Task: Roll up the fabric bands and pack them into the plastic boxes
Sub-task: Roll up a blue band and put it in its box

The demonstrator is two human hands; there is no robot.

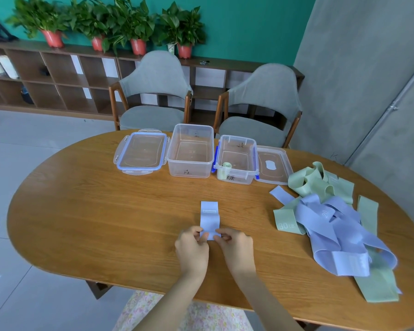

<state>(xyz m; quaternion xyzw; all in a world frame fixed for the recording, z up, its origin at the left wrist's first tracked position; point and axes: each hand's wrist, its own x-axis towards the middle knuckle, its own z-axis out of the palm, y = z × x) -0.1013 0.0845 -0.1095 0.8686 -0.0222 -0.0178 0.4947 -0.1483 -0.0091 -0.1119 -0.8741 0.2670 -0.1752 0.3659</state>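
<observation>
A light blue fabric band [209,217] lies flat on the wooden table [93,211], running away from me. My left hand [193,249] and my right hand [234,247] pinch its near end from either side, where the band is partly rolled. Two clear plastic boxes stand open at the far edge: a larger empty box [190,151] and a smaller box [236,160] holding one rolled green band [226,166]. A loose pile of blue bands [339,232] and green bands [320,180] lies to the right.
The larger box's blue-rimmed lid [141,151] lies left of it, the smaller lid [273,164] right of the small box. Two grey chairs [153,91] stand behind the table. A shelf with potted plants [129,25] lines the back wall.
</observation>
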